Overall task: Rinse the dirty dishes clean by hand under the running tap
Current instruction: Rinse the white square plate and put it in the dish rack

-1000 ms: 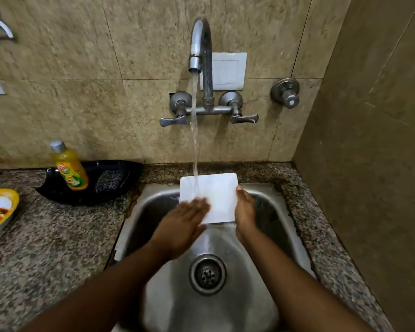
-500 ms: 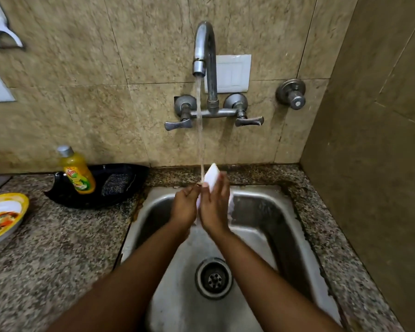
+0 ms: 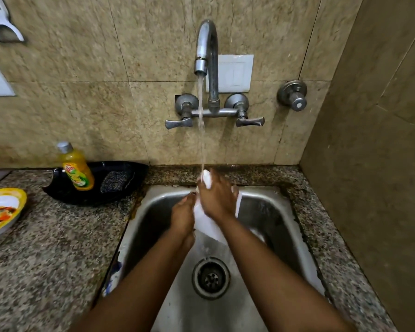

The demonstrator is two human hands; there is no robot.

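Observation:
A white square plate (image 3: 207,225) stands on edge over the steel sink (image 3: 273,212), its top corner under the stream from the tap (image 3: 205,51). My left hand (image 3: 183,215) grips the plate's left side. My right hand (image 3: 217,197) lies flat against its right face, fingers up toward the water. Both hands hide most of the plate. A dirty yellow-rimmed bowl (image 3: 1,212) with food remains sits on the counter at the far left.
A yellow dish-soap bottle (image 3: 76,166) and a scrub pad (image 3: 114,184) rest in a black tray (image 3: 130,173) behind the sink's left corner. The drain (image 3: 211,277) lies below my arms. Granite counter (image 3: 58,248) surrounds the sink; a tiled wall rises on the right.
The plate went from lying flat under the stream to standing on edge between my hands. My right hand moved from its right rim onto its face.

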